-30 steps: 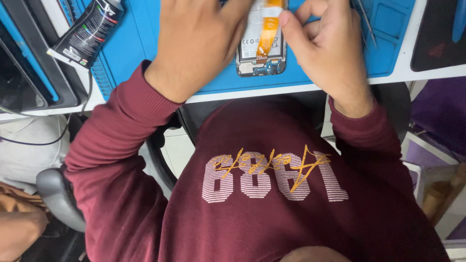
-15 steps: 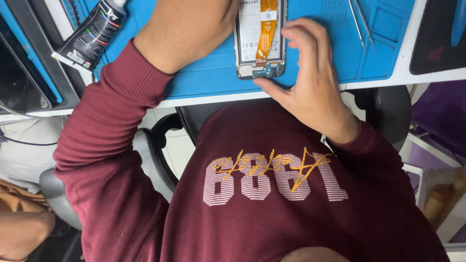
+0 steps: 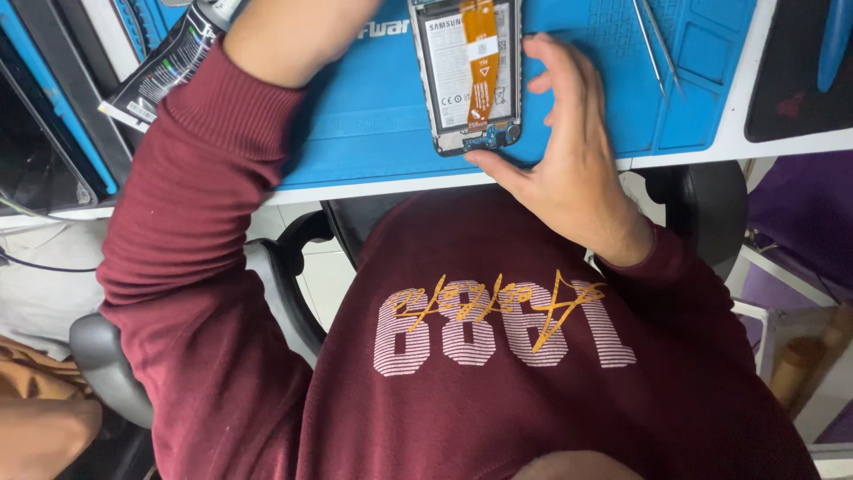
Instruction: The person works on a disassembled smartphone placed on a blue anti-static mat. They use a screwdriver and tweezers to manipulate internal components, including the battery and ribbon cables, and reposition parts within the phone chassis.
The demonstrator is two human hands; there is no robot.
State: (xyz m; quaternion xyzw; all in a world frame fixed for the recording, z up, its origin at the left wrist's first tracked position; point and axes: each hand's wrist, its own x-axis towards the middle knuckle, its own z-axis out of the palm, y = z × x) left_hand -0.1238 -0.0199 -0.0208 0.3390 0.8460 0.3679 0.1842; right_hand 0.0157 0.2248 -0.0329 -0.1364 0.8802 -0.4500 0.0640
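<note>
An opened phone (image 3: 453,89), back cover off, lies on the blue work mat (image 3: 373,133) with an orange flex cable (image 3: 480,53) running down its battery. My right hand (image 3: 569,160) rests beside the phone's lower right corner. Its thumb touches the bottom edge and its fingers are spread apart along the right side, holding nothing. My left forearm in a maroon sleeve (image 3: 213,151) reaches up past the top edge, so the left hand itself is out of view.
A black glue tube (image 3: 169,62) lies at the mat's left. Metal tweezers (image 3: 657,44) lie on the mat's right part. A black pad (image 3: 800,80) sits at far right on the white table (image 3: 782,147). Chair armrest (image 3: 107,356) and another person's arm (image 3: 40,436) at lower left.
Both hands were over the phone a second ago. The left hand has gone up out of view, and the right hand has slid to the phone's lower right corner with fingers spread.
</note>
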